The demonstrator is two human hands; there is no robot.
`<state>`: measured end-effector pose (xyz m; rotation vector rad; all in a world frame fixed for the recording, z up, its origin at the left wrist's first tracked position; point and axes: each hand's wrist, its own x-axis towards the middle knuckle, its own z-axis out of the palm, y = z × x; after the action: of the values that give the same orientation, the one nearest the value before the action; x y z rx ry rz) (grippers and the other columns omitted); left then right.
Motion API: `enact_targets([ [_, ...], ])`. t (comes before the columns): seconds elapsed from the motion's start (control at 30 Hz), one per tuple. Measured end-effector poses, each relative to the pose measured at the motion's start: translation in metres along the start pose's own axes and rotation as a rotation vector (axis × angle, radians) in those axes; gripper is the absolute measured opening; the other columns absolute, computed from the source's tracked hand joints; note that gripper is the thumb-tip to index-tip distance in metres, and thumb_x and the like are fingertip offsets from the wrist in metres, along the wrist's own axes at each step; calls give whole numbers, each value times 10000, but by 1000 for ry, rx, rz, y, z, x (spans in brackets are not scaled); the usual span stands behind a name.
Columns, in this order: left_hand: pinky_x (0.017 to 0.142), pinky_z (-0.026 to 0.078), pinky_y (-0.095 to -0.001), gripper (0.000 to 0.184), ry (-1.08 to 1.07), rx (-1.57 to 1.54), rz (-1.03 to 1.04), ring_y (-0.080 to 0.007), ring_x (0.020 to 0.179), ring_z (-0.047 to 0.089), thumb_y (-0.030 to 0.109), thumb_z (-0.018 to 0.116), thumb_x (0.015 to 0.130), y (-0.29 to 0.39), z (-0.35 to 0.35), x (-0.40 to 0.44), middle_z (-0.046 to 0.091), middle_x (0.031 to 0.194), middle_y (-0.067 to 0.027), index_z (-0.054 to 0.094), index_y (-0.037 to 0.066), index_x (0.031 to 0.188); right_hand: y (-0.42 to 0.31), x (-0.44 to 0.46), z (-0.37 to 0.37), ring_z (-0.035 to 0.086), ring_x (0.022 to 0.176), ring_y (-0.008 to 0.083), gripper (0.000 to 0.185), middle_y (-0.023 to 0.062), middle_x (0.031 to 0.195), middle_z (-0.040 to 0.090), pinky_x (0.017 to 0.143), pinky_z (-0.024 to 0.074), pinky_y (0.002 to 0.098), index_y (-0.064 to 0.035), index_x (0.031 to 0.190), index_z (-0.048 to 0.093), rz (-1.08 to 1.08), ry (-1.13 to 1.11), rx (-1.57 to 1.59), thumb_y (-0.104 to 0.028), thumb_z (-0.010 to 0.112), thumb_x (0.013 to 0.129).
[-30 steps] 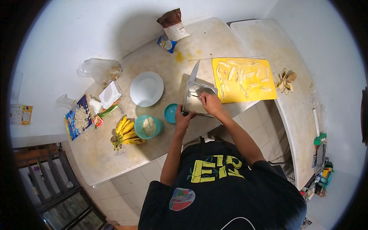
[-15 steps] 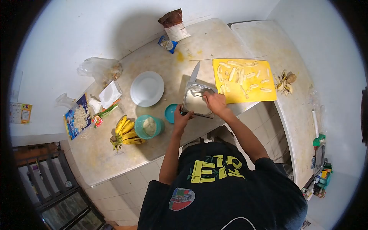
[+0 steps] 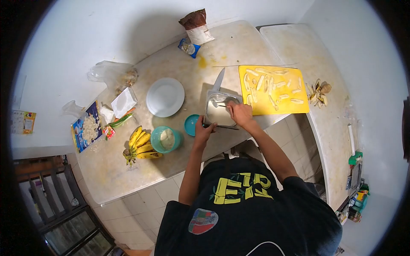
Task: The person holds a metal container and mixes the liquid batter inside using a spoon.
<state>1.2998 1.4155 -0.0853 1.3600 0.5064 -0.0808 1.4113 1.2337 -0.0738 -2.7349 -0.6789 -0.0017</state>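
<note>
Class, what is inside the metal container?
A pale substance and a spoon, held in the right hand, which hides part of the spoon. Anything under the substance is covered.

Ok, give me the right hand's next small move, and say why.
Probably a short stroke of the small silver metal spoon through the off-white contents of the rectangular silver metal container: the right hand grips the spoon's handle, its head is already inside the container's rim, and the left hand holds the container's near left corner, which should steady it.
</note>
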Motion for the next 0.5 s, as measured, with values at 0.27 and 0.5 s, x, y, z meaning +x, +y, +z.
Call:
enact_targets([
  [0.27,629,591,-305,752,-23,-17,-13,-187,905,663,-4,769,809,18,7,-16,623,1176,-123,419,97,1467,8,1,-2,708,804,373,223,180,813,710,673,533,517,-149,1128,653,104,-171,-131,-185,544,938],
  [0.5,682,616,-318,855,-84,-20,-32,-223,1023,637,14,769,819,-4,14,-21,527,1380,-160,337,115,1551,7,-30,-17,707,801,365,365,169,832,711,675,542,501,-124,1251,590,1,-197,-81,-82,520,895],
])
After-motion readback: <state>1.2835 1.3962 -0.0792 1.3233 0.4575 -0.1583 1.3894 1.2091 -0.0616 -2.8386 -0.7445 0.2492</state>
